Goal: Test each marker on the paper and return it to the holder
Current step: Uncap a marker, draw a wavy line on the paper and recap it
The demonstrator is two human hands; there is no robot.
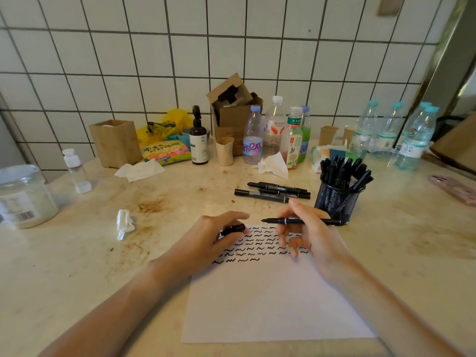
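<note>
Items as I log them from the head camera:

1. Paper (273, 300): white sheet flat on the stained countertop (77, 266), near edge toward me. Its far part carries several rows of short black squiggles (257, 244).

2. Right hand (313, 238): above the upper right of the sheet, fingers closed around a black marker (301, 221). The marker lies roughly level, its bare tip pointing left, its rear end reaching toward the holder. The tip looks to be clear of the sheet, though I cannot be sure from this angle.

3. Left hand (219, 235): over the upper left of the sheet, fingers curled around a short black piece, apparently the marker's cap (233, 229).

4. Holder (338, 202): black mesh cup, upright, just beyond the sheet's far right corner, filled with black markers standing on end.

5. Loose markers (273, 191): three, I count, black, lying side by side on the counter left of the holder, beyond both hands.

6. Crumpled tissue (125, 222): on the counter, left of the left hand, well apart from the paper.

7. Background row along the tiled wall (154, 60): plastic bottles, paper cups, an opened cardboard box (235, 112), a wooden box (114, 143), a snack packet and a dark pump bottle (198, 140).

8. Pink phone (453, 188): flat at the right edge.
</note>
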